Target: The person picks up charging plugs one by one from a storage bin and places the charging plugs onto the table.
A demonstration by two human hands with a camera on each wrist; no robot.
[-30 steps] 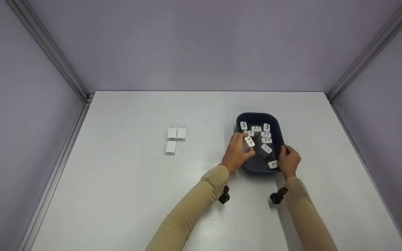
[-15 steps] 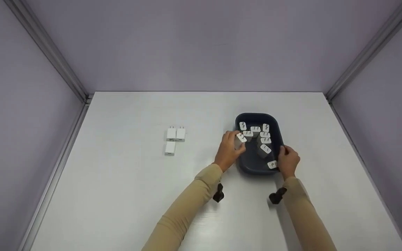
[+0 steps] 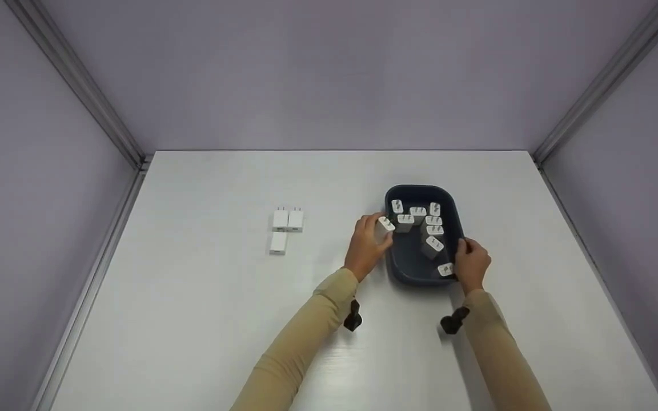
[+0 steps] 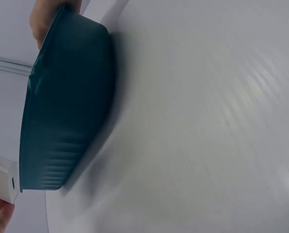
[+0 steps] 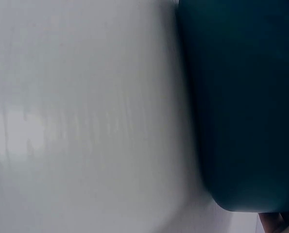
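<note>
Between the thumb and fingers of my left hand (image 3: 363,246) is a white charger plug (image 3: 384,226), held at the left rim of a dark blue-green plastic basin (image 3: 409,260). Its port end shows in the left wrist view, where the charger plug (image 4: 2,180) is beside the rim. My right hand (image 3: 473,264) grips the basin's right rim, thumb and fingers over the edge. Inside the basin stand several more white charger plugs (image 3: 433,247), mostly prongs up. The right wrist view is filled by the basin's outer wall (image 5: 246,111), with a bit of my right hand (image 5: 276,223) below it.
Left of the basin, three white charger plugs lie on the white table (image 3: 192,297): two side by side, the left (image 3: 280,219) and the right (image 3: 296,220), with a third charger plug (image 3: 278,244) in front. Pale panels (image 3: 329,74) enclose the table's back and sides.
My left hand has moved left with the charger plug, from over the basin's inside to its left rim. The right hand and the basin have stayed almost still.
</note>
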